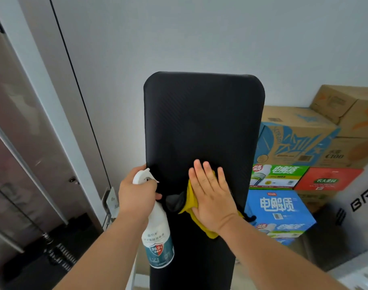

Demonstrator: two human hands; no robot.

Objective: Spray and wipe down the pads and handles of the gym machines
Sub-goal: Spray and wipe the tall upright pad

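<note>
A long black bench pad (202, 122) stands upright in the middle of the view, leaning towards a white wall. My right hand (211, 197) lies flat on its lower half, fingers spread, pressing a yellow cloth (189, 197) against the pad; the cloth sticks out left of and below the palm. My left hand (137, 194) grips the neck of a white spray bottle (158, 237) with a teal label, held at the pad's left edge, its trigger head pointing at the pad.
Stacked cardboard boxes (300, 143) and coloured drink cartons (277, 208) fill the right side behind the pad. A white machine panel (359, 206) with black lettering is at the far right. A glass door (32, 143) and its frame stand on the left.
</note>
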